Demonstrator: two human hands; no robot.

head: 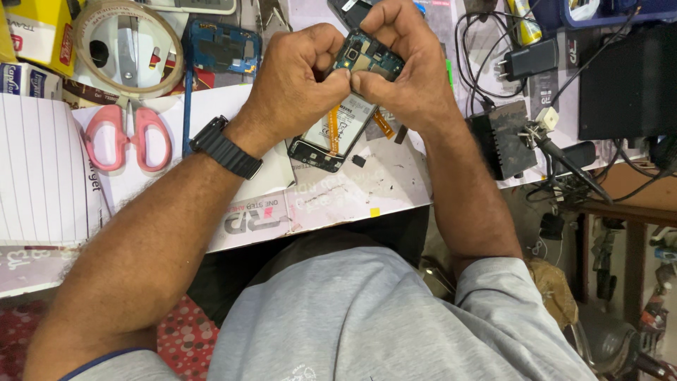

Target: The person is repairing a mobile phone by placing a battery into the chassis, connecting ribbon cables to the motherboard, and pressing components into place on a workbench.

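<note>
An opened mobile phone [335, 134] with its back off lies on the worktable, showing a white battery and an orange flex cable. Both hands meet over its upper end. My left hand [300, 81], with a black watch on the wrist, is closed with fingertips pressed to the exposed circuit board [368, 60]. My right hand [409, 67] curls over the same board from the right, thumb against my left thumb. The phone's upper part is hidden under my fingers.
Pink-handled scissors [127, 137] and a tape roll [127, 49] lie at the left. A blue phone frame [226, 46] sits behind my left hand. A black block [502, 141], a charger [525, 60] and cables crowd the right; a lined paper pad [39, 176] lies far left.
</note>
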